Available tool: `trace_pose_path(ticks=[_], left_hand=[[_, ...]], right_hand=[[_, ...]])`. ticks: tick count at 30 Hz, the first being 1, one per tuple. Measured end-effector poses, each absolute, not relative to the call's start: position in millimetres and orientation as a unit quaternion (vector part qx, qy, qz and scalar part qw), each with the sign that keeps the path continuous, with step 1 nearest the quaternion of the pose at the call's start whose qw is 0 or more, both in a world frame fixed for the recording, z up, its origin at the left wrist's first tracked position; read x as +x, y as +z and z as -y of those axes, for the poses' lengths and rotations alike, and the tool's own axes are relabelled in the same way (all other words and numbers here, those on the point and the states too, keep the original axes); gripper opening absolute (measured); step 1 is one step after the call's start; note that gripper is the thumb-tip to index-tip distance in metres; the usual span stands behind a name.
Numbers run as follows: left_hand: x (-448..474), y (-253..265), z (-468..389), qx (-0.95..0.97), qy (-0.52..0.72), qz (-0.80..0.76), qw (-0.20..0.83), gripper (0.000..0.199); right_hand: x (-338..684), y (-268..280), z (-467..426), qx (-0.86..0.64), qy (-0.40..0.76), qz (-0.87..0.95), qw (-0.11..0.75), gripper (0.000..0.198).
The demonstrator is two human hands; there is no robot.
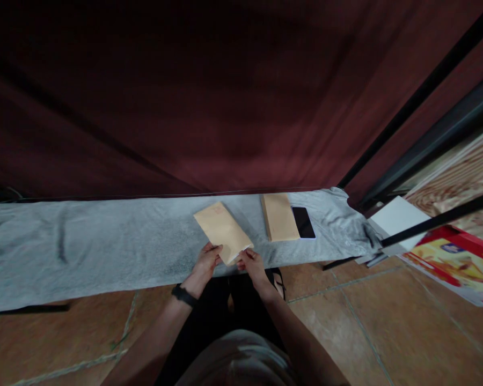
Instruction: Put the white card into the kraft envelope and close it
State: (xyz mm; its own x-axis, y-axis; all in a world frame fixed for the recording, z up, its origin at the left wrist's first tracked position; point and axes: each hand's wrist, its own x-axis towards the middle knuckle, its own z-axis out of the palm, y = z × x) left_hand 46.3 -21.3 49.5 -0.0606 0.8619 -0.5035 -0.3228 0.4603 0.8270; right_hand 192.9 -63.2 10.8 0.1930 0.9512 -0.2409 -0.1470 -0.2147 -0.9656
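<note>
One tan rectangular paper envelope (225, 229) is grasped by both hands: the left hand (206, 261) pinches its near left edge, the right hand (253, 264) its near right corner, where white shows. This grip sits at the near edge of a long, narrow surface draped in grey cloth (104, 241), which stretches far leftward. Beyond the grip, a dark red upright backdrop (225, 118) bounds the far edge. Rightward lie a thick tan paper stack (280, 217) and, just beside it, a black-screened phone (304, 222); well past them, a slanting black bar (440, 220) crosses before a red-and-yellow printed carton (453, 262).
</note>
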Motion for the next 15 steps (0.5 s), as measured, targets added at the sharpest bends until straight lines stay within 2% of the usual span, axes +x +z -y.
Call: trace_pose_path(ticks=[8,11,15], left_hand=[[41,38,-10,0.349,0.442,-0.608,0.559,0.044],[33,33,-13,0.382,0.444,-0.637,0.501,0.058],[20,24,0,0.571,0.413,-0.635,0.317,0.062]], right_hand=[[204,13,69,-0.581,0.537,0.396,0.465,0.023],[212,13,74,-0.627,0.43,0.498,0.418,0.022],[223,14,73,-0.637,0.241,0.635,0.366,0.029]])
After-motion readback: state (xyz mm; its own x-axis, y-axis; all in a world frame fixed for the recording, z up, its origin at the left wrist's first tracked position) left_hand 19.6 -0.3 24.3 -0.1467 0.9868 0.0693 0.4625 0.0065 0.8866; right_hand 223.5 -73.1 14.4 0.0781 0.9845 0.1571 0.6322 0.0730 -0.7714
